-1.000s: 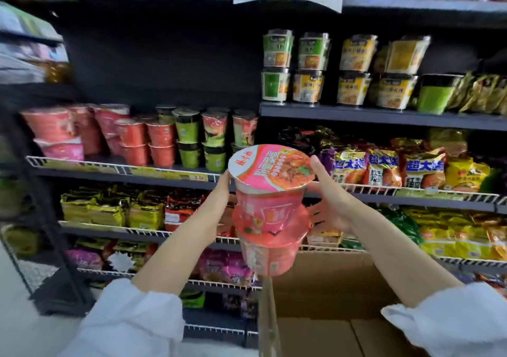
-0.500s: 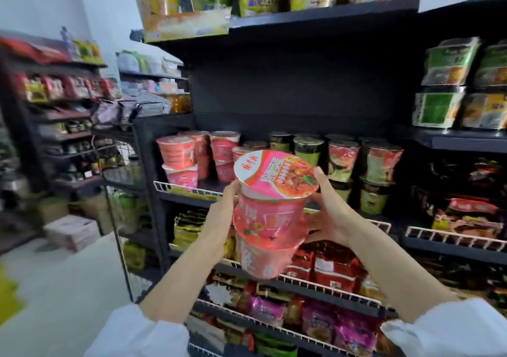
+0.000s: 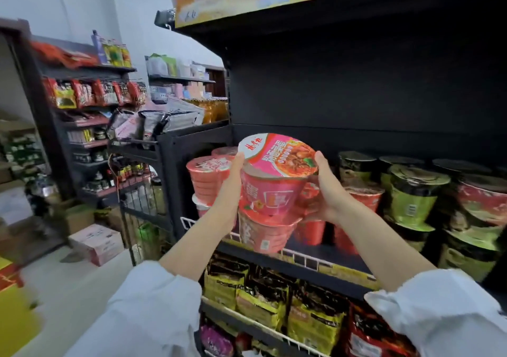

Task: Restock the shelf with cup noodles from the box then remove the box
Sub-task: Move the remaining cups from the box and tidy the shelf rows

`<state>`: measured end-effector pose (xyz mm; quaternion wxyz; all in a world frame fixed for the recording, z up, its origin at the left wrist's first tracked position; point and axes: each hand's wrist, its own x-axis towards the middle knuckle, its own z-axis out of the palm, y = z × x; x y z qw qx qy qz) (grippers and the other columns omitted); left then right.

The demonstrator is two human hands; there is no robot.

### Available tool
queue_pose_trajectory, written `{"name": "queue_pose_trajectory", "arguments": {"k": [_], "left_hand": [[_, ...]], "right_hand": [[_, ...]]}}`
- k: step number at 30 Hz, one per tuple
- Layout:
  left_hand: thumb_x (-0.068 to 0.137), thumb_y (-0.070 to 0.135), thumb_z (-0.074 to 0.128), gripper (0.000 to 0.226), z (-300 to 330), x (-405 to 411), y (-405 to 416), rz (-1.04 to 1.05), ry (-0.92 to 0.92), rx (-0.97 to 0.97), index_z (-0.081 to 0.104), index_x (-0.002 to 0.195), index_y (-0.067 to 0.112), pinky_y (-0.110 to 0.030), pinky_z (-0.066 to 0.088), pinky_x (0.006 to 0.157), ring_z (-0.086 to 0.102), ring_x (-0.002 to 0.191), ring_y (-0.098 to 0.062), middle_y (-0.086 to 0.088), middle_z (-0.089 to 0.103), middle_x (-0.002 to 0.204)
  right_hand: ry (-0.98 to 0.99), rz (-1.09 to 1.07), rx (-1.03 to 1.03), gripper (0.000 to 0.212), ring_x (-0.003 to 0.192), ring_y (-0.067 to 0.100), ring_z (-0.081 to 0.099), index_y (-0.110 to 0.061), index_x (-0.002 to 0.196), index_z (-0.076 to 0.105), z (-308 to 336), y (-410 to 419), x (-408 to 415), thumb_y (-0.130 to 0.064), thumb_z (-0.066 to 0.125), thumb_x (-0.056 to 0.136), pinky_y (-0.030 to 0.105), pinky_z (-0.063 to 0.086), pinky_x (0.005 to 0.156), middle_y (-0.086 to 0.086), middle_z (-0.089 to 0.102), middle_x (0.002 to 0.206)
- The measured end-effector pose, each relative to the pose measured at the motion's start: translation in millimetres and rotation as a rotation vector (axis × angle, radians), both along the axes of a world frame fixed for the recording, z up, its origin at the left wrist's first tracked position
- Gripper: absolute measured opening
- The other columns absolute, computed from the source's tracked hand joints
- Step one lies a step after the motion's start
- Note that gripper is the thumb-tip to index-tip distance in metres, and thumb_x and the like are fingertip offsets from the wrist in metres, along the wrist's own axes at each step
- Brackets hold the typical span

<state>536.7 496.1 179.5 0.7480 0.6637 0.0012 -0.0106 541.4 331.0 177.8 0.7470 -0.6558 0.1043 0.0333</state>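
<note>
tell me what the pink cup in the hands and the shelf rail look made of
Top pink cup: likely paper or foam with a glossy printed wrap; its lid shines like film. Shelf rail: white-coated metal wire, judging by its thin bars.

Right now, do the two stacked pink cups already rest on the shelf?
No: both hands, left hand and right hand, hold the stacked pink cups above the shelf rail.

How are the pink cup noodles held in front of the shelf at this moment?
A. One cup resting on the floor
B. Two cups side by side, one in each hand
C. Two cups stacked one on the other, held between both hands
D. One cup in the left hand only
C: the upper pink cup sits on the lower pink cup, with the left hand and the right hand gripping the stack from either side.
</note>
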Motion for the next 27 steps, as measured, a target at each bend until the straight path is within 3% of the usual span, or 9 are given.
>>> {"name": "queue_pose_trajectory", "arguments": {"k": [1,4,6,10,15,17,20,24,27], "left_hand": [[0.091,0.062,0.034,0.048,1,17,2,-0.020,-0.006,0.018,0.052,0.112,0.023,-0.024,0.045,0.065,0.055,0.069,-0.006,0.006,0.062,0.084],[0.090,0.064,0.036,0.062,-5,71,5,-0.091,0.010,0.041,0.046,0.133,0.021,-0.031,0.041,0.084,0.055,0.085,-0.013,-0.004,0.062,0.124],[0.090,0.062,0.037,0.066,-15,104,6,-0.107,0.024,0.020,0.043,0.138,0.017,-0.031,0.036,0.085,0.050,0.090,-0.013,-0.004,0.058,0.128],[0.092,0.061,0.034,0.064,-40,152,7,-0.098,0.107,0.002,0.047,0.135,0.015,-0.032,0.042,0.090,0.055,0.098,-0.019,-0.008,0.057,0.130],[0.090,0.068,0.027,0.078,-52,174,15,-0.187,0.243,0.228,0.038,0.141,0.011,-0.042,0.039,0.101,0.047,0.126,-0.033,-0.015,0.048,0.139],[0.089,0.071,0.015,0.083,-53,176,22,-0.172,0.162,0.404,0.038,0.141,0.010,-0.042,0.041,0.100,0.047,0.125,-0.034,-0.016,0.048,0.138],[0.098,0.054,0.009,0.068,-68,185,40,-0.107,-0.192,0.739,0.051,0.131,0.012,-0.041,0.042,0.098,0.055,0.113,-0.035,-0.018,0.061,0.119],[0.101,0.027,0.031,0.033,-103,196,65,-0.111,-0.509,1.202,0.056,0.111,0.008,-0.037,0.047,0.079,0.059,0.103,-0.029,-0.009,0.061,0.111],[0.095,0.021,0.042,0.041,-116,199,74,-0.159,-0.557,1.377,0.043,0.135,0.015,-0.036,0.048,0.090,0.052,0.117,-0.022,-0.003,0.048,0.131]], "right_hand": [[-0.003,-0.011,-0.002,0.080,0.119,0.038,0.051,-0.018,0.134,0.047,1,4,15,-0.077,0.025,0.084,0.056,0.036,0.101,0.014,0.058,0.120],[-0.031,-0.041,-0.039,0.080,0.126,0.036,0.048,-0.018,0.138,0.044,1,16,56,-0.075,0.025,0.086,0.056,0.035,0.102,0.012,0.051,0.136],[-0.049,-0.114,-0.138,0.083,0.125,0.034,0.049,-0.015,0.138,0.045,-2,24,81,-0.076,0.024,0.085,0.048,0.039,0.101,0.011,0.052,0.136],[-0.129,-0.320,-0.950,0.055,0.113,0.039,0.055,0.003,0.115,0.056,-11,27,123,-0.047,0.042,0.095,0.040,0.044,0.094,0.026,0.059,0.119],[-0.096,-0.214,-1.390,0.041,0.112,0.040,0.053,-0.004,0.132,0.041,-31,48,146,-0.024,0.042,0.097,0.042,0.045,0.090,0.023,0.049,0.126],[-0.116,-0.360,-1.475,0.043,0.120,0.037,0.045,-0.007,0.134,0.042,-28,55,150,-0.027,0.043,0.096,0.042,0.044,0.091,0.020,0.043,0.129],[-0.325,-0.458,-1.680,0.033,0.120,0.031,0.038,-0.009,0.123,0.051,-21,63,155,-0.016,0.046,0.091,0.039,0.043,0.089,0.016,0.038,0.130],[-0.483,-0.040,-1.452,0.038,0.118,0.029,0.047,-0.012,0.122,0.054,-20,85,165,-0.036,0.045,0.094,0.037,0.041,0.085,0.009,0.048,0.119],[-0.425,0.101,-1.622,0.053,0.125,0.026,0.041,-0.024,0.137,0.043,-28,92,170,-0.050,0.048,0.091,0.039,0.039,0.096,0.006,0.042,0.135]]}}
